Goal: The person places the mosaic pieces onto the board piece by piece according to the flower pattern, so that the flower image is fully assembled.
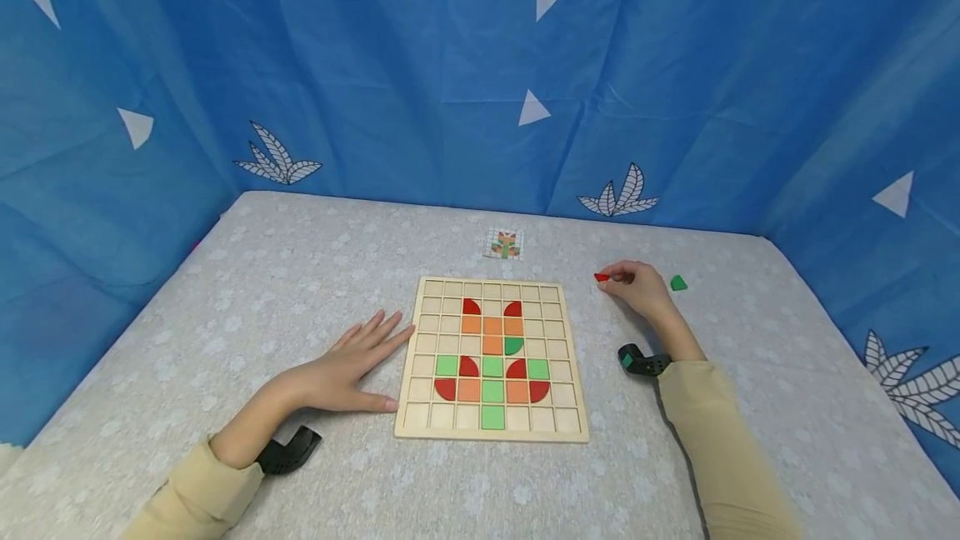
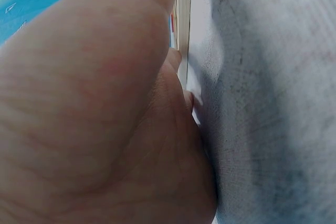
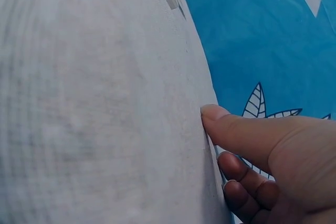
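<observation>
A square wooden grid board (image 1: 491,438) lies on the table, with red and green quarter-round pieces and orange and light green square tiles in some of its cells. My left hand (image 1: 337,375) lies flat with spread fingers along the board's left side, its thumb and index fingertips at the edge. Right of the board, my right hand (image 1: 639,286) pinches a small red piece (image 1: 601,277) between thumb and fingers, just over the tabletop. The right wrist view shows the thumb (image 3: 236,132) and curled fingers, but the red piece is hidden there.
Beyond the board lies a small card (image 1: 504,244) printed with a coloured grid pattern. One loose green piece (image 1: 678,282) sits to the right of my right hand. A blue curtain (image 1: 420,90) hangs around the back and sides of the cloth-covered table (image 1: 337,248).
</observation>
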